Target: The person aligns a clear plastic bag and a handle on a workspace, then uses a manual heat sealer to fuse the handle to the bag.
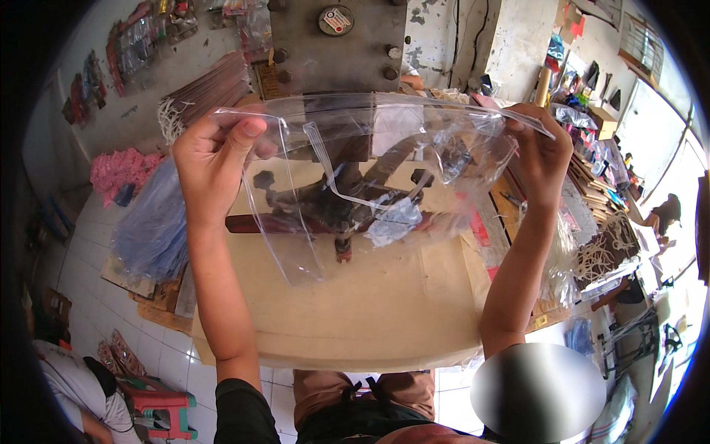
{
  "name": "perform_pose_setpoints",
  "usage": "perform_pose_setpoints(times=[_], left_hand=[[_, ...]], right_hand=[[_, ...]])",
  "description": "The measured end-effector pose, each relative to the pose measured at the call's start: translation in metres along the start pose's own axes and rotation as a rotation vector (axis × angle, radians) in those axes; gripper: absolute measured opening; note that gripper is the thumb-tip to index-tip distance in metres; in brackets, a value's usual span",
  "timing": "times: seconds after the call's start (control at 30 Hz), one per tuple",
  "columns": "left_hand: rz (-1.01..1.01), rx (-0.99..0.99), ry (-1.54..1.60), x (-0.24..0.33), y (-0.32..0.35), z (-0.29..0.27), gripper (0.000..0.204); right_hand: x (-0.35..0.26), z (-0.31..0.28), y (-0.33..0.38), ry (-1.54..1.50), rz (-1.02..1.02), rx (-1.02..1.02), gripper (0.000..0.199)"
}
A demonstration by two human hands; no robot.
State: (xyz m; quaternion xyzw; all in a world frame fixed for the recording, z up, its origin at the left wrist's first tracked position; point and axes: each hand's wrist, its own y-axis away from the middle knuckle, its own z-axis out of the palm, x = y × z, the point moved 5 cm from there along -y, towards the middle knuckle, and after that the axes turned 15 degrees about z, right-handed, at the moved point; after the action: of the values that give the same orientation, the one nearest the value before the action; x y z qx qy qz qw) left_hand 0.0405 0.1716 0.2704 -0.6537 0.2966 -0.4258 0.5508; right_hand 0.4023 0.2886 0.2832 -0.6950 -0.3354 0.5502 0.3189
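Observation:
A clear plastic bag or sheet with a bright seam hangs stretched between my raised hands, over the table. My left hand pinches its upper left corner, thumb on top. Its upper right corner is gripped by my right hand, with the fingers curled round the edge. Through the plastic shows a dark metal machine part with bolts and a reddish bar along its lower edge. Glare and folds on the right half of the plastic blur what lies behind it.
Pale tan sheeting covers the worktable. Bluish plastic sheets and pink material are piled at the left. White-corded bundles lie at the right. A large metal press stands behind. A person is at the lower left, by a red stool.

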Motion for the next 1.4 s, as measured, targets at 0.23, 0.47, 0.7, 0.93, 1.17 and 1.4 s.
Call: perform_pose_setpoints(times=[0.23, 0.47, 0.7, 0.93, 1.17, 1.4], left_hand=[[-0.187, 0.035, 0.203, 0.013, 0.009, -0.007, 0.032], [-0.349, -0.053, 0.673, 0.051, 0.039, -0.012, 0.04], [-0.687, -0.256, 0.549, 0.016, 0.074, -0.026, 0.04], [-0.681, -0.686, 0.154, 0.003, 0.04, -0.008, 0.039], [-0.514, -1.065, 0.164, 0.037, 0.042, 0.088, 0.024], [-0.51, -0.974, 0.185, 0.046, 0.057, 0.129, 0.037]], right_hand=[[-0.023, -0.015, 0.021, -0.32, 0.219, 0.012, 0.02], [-0.04, -0.034, 0.048, -0.409, 0.492, -0.308, 0.024], [0.003, 0.0, 0.118, -0.795, 0.863, -0.475, 0.023], [0.001, 0.036, 0.226, -0.531, 0.974, -1.012, 0.013], [-0.031, 0.026, 0.163, -0.132, 0.491, -0.931, 0.059], [-0.05, 0.081, 0.069, 0.028, 0.606, -1.101, 0.062]])
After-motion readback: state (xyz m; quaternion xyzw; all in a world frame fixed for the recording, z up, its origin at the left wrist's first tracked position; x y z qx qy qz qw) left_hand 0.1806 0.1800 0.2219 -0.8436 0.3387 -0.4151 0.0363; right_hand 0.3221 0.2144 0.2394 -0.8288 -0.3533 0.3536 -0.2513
